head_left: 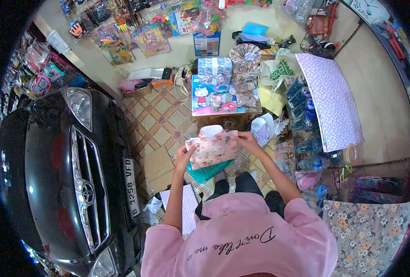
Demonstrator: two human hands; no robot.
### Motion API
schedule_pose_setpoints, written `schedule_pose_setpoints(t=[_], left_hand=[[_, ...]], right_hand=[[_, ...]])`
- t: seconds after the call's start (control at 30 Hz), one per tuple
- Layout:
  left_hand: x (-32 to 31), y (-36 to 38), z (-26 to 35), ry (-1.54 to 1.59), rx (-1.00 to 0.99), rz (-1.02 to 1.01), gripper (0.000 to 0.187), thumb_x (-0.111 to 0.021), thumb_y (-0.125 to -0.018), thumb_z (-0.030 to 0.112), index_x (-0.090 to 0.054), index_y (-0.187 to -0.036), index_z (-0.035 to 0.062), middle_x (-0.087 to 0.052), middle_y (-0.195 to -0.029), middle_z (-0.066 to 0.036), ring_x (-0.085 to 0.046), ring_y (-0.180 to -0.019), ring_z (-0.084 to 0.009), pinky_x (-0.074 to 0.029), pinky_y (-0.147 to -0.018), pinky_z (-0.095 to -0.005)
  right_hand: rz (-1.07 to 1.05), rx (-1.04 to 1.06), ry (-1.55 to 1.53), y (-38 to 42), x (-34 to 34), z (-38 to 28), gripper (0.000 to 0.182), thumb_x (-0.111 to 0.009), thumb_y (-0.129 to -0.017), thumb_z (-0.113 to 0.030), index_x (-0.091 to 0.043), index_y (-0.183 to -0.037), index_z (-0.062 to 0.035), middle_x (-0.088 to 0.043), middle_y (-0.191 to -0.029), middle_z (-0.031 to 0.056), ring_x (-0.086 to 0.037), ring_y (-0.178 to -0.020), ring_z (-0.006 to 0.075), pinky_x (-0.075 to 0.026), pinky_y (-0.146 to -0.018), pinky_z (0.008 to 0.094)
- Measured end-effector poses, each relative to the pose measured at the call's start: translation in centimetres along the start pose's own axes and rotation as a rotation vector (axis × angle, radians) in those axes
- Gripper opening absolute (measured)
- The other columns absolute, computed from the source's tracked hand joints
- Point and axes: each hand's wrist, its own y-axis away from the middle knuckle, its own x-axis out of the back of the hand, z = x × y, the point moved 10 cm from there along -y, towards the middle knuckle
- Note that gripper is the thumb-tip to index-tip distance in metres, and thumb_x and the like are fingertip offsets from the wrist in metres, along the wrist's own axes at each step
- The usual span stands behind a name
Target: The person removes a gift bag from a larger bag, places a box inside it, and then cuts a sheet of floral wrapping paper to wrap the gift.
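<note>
A pink flower-printed piece of wrapping paper (213, 152) is stretched upright between my two hands, over my knees. My left hand (185, 156) pinches its left upper edge, thumb in front. At the upper right corner, my right hand (247, 140) grips the paper between closed fingers. A white rounded thing (211, 130) sticks up behind its top edge; the rest of that is hidden. Beneath the paper shows a teal plastic thing (210, 171), close to my feet.
Ahead stands a low table with a Hello Kitty top (205, 107), bearing a blue patterned wrapped box (214, 68) and a brown pleated paper decoration (245, 54). A black car (52, 180) is at the left. A glass case with a purple patterned sheet (332, 101) stands at the right.
</note>
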Motion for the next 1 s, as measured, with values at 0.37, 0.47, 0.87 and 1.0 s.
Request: schedule_pose_setpoints(t=[0.37, 0.47, 0.87, 1.0], left_hand=[[0.8, -3.0, -0.2, -0.084, 0.03, -0.052, 0.04, -0.067, -0.082, 0.026, -0.056, -0.109, -0.0013, -0.063, -0.102, -0.01, -0.061, -0.088, -0.0147, -0.049, -0.075, -0.028], [1.3, -2.1, -2.6, -0.123, 0.103, -0.095, 0.045, -0.067, -0.082, 0.03, -0.055, -0.111, -0.0025, -0.062, -0.104, -0.011, -0.059, -0.091, -0.0161, -0.048, -0.079, -0.0296], [1.6, 0.1, -3.5, -0.136, 0.105, -0.11, 0.055, -0.061, -0.084, 0.041, -0.053, -0.117, -0.003, -0.058, -0.114, -0.011, -0.054, -0.104, -0.0189, -0.04, -0.092, -0.0321], [-0.7, 1.9, 5.4, 0.197, -0.124, -0.235, 0.074, -0.035, -0.088, 0.06, -0.046, -0.127, -0.0012, -0.042, -0.135, -0.016, -0.035, -0.128, -0.0257, -0.023, -0.107, -0.0359]], right_hand=[[-0.056, -0.096, 0.03, -5.8, -1.9, 1.6, 0.039, -0.056, -0.089, -0.037, -0.064, -0.102, -0.0009, -0.062, -0.085, -0.0022, -0.054, -0.075, 0.0047, -0.044, -0.067, 0.0214], [-0.19, -0.216, -0.016, -4.3, -3.3, 3.4, 0.038, -0.061, -0.086, -0.035, -0.063, -0.104, -0.0015, -0.062, -0.091, -0.0008, -0.056, -0.08, 0.0066, -0.045, -0.072, 0.0228], [-0.107, -0.079, 0.001, -1.0, -2.4, 1.3, 0.052, -0.072, -0.078, -0.023, -0.052, -0.121, -0.003, -0.057, -0.116, 0.0073, -0.055, -0.102, 0.0137, -0.044, -0.089, 0.03], [-0.146, 0.165, -0.086, 1.4, -1.9, -8.4, 0.051, -0.068, -0.081, -0.024, -0.05, -0.124, -0.0045, -0.055, -0.119, 0.0061, -0.053, -0.105, 0.0149, -0.043, -0.09, 0.0304]])
